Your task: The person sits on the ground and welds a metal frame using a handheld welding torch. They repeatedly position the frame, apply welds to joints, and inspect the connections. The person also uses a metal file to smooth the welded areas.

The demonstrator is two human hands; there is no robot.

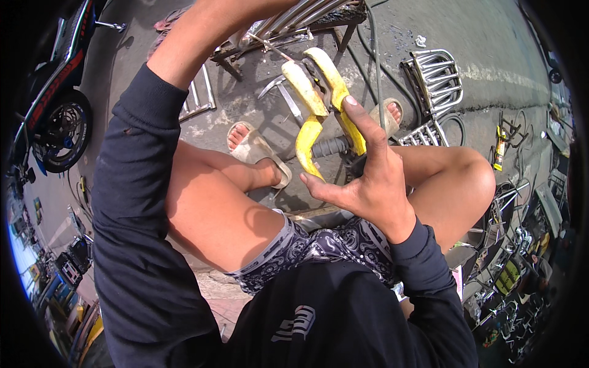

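My right hand (377,184) is around a welding electrode holder (302,86), with yellow handles, paler jaws and a grey coil between the handles. The thumb lies by the left handle's end and the index finger along the right handle. A thin welding rod (267,46) runs from the jaws up-left toward a silver tubular metal frame (294,21), which rests on a dark metal stand (334,24). Whether rod and frame touch, I cannot tell. My left forearm (202,37) reaches across the top, its hand beyond the upper edge. A hammer (289,101) lies on the ground beneath the holder.
Shiny tubular racks (437,80) lie right of my sandalled feet, near a dark cable (368,58). A yellow packet (500,150) is farther right, above a heap of metal parts (521,264). At left stands a motorcycle (58,116). Another bar frame (199,95) lies beside my left arm.
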